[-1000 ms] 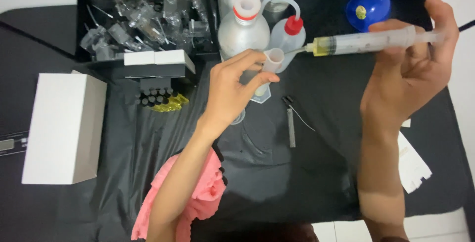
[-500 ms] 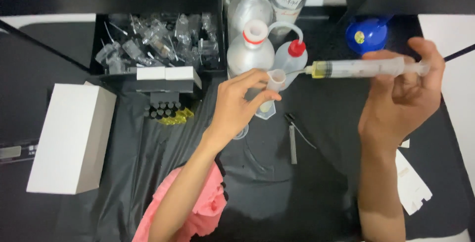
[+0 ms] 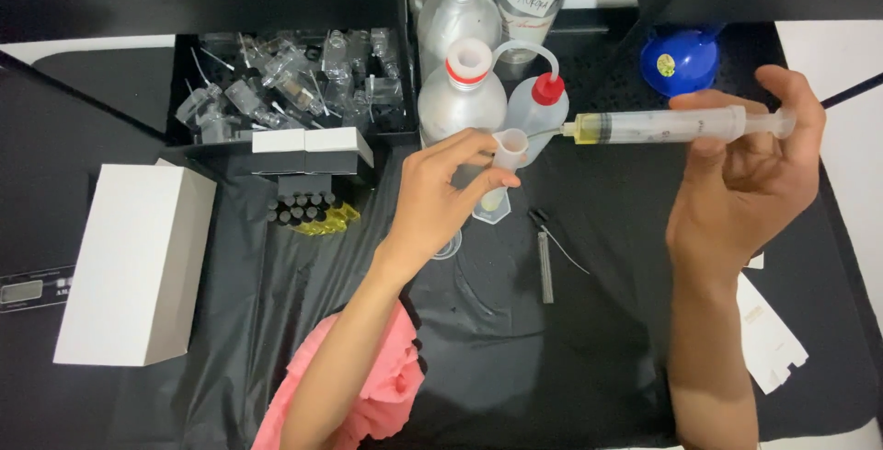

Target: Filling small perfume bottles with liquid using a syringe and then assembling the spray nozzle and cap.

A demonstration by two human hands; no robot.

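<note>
Head view: syringe [image 3: 662,125] needle at tube [image 3: 508,157] rim.

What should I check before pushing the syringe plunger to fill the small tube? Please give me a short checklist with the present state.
1. Left hand grips the small tube firmly: ok.
2. Tube mouth is open and turned towards the needle: ok.
3. Needle tip is inside the tube mouth: cannot tell, it is at the rim.
4. Syringe holds yellow liquid near its front: ok.
5. Right hand has its thumb on the plunger end: ok.
6. Small beaker sits under the tube to catch drips: ok.
</note>
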